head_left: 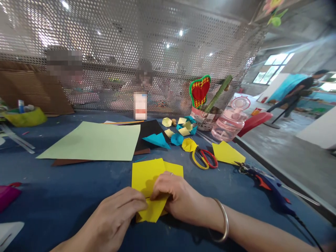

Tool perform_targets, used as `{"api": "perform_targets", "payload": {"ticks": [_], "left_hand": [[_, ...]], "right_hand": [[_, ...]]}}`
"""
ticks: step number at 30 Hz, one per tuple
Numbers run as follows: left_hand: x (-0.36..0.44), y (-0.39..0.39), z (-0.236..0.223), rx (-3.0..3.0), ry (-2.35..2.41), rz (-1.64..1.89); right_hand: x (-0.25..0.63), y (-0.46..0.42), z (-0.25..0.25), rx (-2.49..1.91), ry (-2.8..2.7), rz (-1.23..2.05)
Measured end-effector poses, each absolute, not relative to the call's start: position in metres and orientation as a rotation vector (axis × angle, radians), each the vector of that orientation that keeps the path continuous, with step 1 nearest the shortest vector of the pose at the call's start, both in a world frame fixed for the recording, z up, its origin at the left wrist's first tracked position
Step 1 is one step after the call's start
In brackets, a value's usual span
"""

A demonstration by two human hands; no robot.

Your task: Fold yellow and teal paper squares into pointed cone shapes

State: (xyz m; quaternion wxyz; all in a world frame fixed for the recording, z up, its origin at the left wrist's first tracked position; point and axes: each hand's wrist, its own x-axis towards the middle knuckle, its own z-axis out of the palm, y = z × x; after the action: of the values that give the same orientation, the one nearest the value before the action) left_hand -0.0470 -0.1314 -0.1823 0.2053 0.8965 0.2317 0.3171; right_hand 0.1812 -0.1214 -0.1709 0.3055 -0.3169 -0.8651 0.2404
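Observation:
A sheet of yellow paper (147, 175), creased and partly folded, lies at the front middle of the blue table. My left hand (118, 210) pinches its lower left part, fingers bent over the edge. On the right side my right hand (178, 196), with a ring and a bracelet, grips a folded flap between thumb and fingers; some fingertips are hidden behind the paper. Beyond the sheet lie scissors (204, 158) with yellow and red handles. Folded paper pieces in blue (176, 139) and yellow (189, 145) sit near them.
Green paper (97, 140) overlaps black paper at the left. A yellow square (229, 152) and a blue glue gun (273, 189) with a cord lie right. A pink bottle (229, 122) and a decorated pot (204, 119) stand behind. Perforated metal (118, 45) closes the back; a person walks at far right.

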Motion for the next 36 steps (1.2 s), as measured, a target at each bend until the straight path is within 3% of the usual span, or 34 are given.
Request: {"api": "perform_targets", "payload": {"ticks": [21, 36], "left_hand": [[-0.045, -0.129, -0.183, 2.417, 0.678, 0.781], [-0.030, -0.117, -0.170, 2.053, 1.051, 0.689]], "right_hand": [[0.195, -0.119, -0.152, -0.537, -2.640, 0.390], [0.191, -0.117, -0.160, -0.879, -2.358, 0.730]]}}
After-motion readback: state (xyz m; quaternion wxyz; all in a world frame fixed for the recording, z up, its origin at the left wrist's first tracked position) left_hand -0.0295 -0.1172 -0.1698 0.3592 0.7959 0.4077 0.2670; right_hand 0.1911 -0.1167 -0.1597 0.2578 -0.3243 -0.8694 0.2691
